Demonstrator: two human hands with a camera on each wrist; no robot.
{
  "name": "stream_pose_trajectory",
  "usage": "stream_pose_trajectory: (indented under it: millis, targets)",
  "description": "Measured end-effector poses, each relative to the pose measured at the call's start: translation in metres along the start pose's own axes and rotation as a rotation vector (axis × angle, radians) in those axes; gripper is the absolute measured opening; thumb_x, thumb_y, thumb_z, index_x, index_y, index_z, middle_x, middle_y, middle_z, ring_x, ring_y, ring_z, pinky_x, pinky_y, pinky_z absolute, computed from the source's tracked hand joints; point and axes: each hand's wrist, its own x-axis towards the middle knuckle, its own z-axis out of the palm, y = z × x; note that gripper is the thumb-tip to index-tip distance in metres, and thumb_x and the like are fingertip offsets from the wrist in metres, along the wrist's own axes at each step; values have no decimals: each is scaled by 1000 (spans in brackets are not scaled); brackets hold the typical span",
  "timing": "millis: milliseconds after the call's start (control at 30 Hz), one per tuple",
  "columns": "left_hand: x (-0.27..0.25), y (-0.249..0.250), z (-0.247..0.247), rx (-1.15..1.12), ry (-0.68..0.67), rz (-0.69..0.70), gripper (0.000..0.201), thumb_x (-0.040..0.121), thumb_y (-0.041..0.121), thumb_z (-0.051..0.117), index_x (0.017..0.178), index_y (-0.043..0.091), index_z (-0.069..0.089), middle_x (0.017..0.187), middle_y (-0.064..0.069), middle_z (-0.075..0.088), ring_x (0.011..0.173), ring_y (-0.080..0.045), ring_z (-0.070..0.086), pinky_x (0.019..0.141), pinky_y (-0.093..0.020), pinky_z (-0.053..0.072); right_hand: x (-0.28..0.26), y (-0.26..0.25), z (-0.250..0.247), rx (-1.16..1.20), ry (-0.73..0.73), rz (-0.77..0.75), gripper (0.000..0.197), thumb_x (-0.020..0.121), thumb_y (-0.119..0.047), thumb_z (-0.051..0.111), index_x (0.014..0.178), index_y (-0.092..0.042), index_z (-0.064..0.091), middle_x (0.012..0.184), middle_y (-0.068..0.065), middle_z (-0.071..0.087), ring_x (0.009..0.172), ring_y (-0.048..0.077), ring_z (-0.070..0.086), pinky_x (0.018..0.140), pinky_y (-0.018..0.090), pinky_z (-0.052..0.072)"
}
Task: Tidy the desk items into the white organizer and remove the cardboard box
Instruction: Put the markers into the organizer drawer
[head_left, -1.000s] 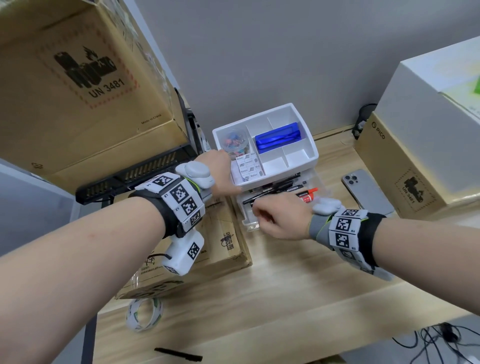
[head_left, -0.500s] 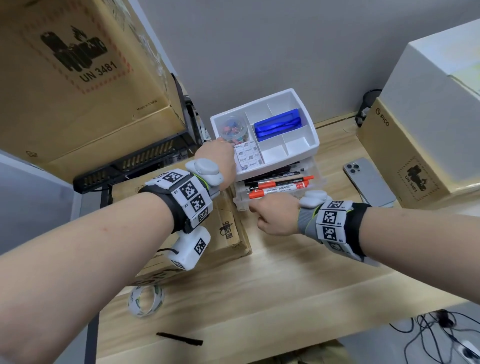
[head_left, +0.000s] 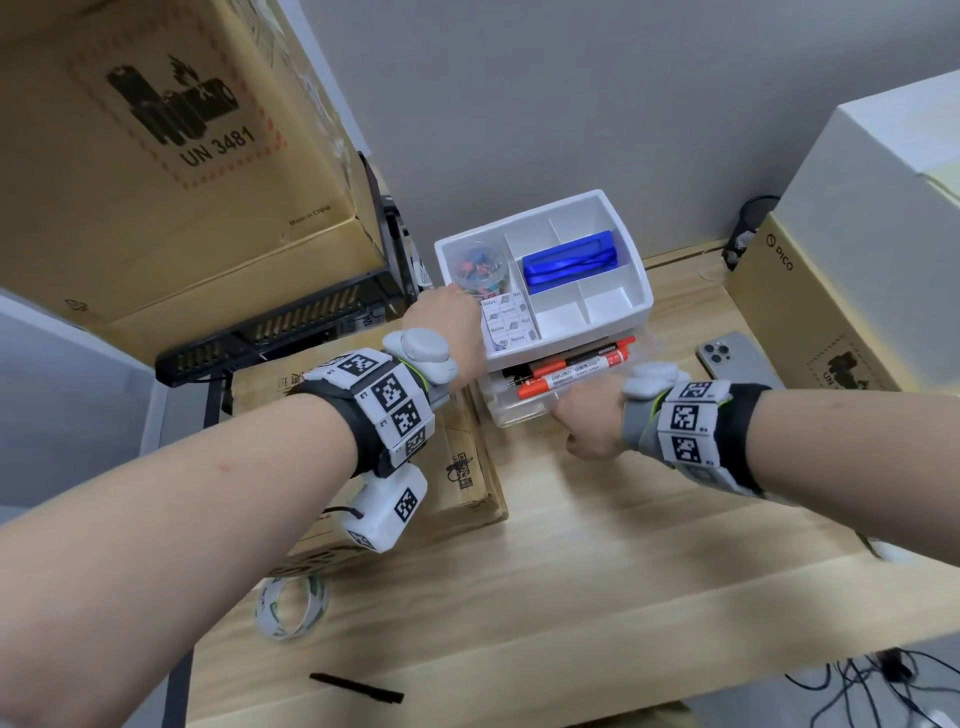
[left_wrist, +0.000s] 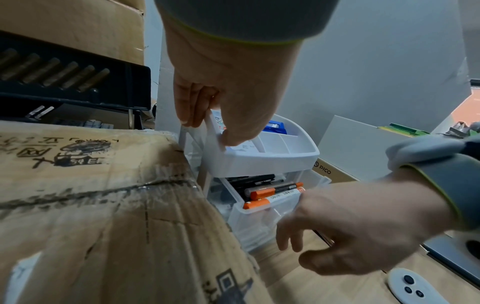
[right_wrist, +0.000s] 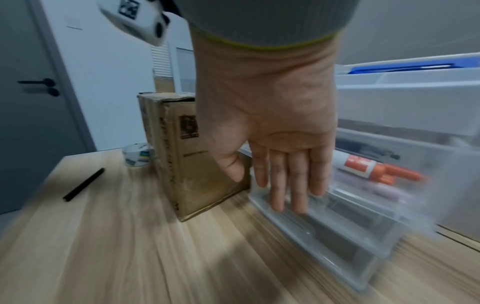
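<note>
The white organizer (head_left: 641, 291) stands at the back of the desk, with a blue case (head_left: 569, 260), a jar of clips (head_left: 478, 265) and note pads (head_left: 506, 322) in its top tray. My left hand (head_left: 447, 322) grips the tray's left rim (left_wrist: 272, 160), thumb inside and fingers outside. Below it a clear drawer (head_left: 514, 410) sticks out, holding red markers (head_left: 571, 371) and black pens. My right hand (right_wrist: 280, 185) touches the drawer front (right_wrist: 350, 242) with straight fingers. The flat cardboard box (head_left: 457, 467) lies just left of the organizer.
A tape roll (head_left: 291, 605) and a black pen (head_left: 356, 687) lie near the desk's front left. A phone (head_left: 737, 364) rests right of the organizer. Big cardboard boxes (head_left: 156, 156) and a black rack (head_left: 285, 322) crowd the left; boxed goods (head_left: 831, 312) fill the right.
My right hand has left the top of the drawer for its front, and the drawer has slid in a little. The left hand has shifted up along the organizer's left rim.
</note>
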Motion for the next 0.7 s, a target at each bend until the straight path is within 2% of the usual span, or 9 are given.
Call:
stream_pose_trajectory:
  millis: [100,167,267,333,400,500,567,633,700]
  targets:
    - [0,0,0,-8,2,-4,17,91,12,54,103,6,64,104,-11,67,93,-28,64,65,-31,42,4,11,-7,60,49,-17,18,93,-31,50,93,-13,55,103,10,68,82,30,61,65,31,44]
    - [-1,-1,1,-1,0,-2,18,91,12,55,105,5,63,107,-12,66,95,-28,64,65,-32,42,6,12,-9,109,114,-11,24,93,-32,49,95,-11,60,100,10,67,76,28,58,63,30,45]
    - [-1,-2,3,12,11,9,19,92,13,55,107,5,62,109,-12,65,97,-29,63,67,-31,40,12,9,-13,146,139,4,30,92,-33,49,100,-10,66,97,10,67,81,30,63,67,32,52]
    - [0,-1,4,17,21,23,18,93,13,54,107,4,62,110,-13,64,99,-29,63,68,-31,39,17,7,-18,172,148,27,31,91,-34,51,96,-9,68,91,9,66,77,31,63,71,35,57]
    - [1,-1,5,23,30,28,17,94,14,53,105,4,62,109,-13,64,98,-30,63,68,-31,39,22,8,-23,201,175,49,30,91,-35,52,88,-8,66,85,8,63,72,30,61,70,34,57]
    - [4,-1,8,13,36,3,7,94,12,52,93,9,58,94,-8,60,88,-25,61,68,-30,39,28,7,-24,235,195,75,27,90,-34,55,85,-9,64,89,10,67,73,30,62,70,34,58]
    - [6,2,8,10,43,-40,12,95,10,52,83,13,52,84,-3,52,84,-20,55,69,-28,39,28,6,-21,260,200,90,28,89,-33,55,88,-8,66,90,11,67,72,29,60,71,35,58]
    - [8,2,9,5,31,-39,5,93,10,53,94,12,58,94,-5,58,91,-23,60,70,-28,39,28,5,-19,294,195,96,29,90,-33,56,91,-6,67,89,11,68,72,29,61,71,35,59]
    - [7,2,11,17,36,-24,14,93,11,53,104,9,62,107,-8,65,100,-26,64,70,-29,40,27,3,-18,314,184,88,29,90,-33,57,94,-7,67,90,11,69,74,30,63,71,34,58]
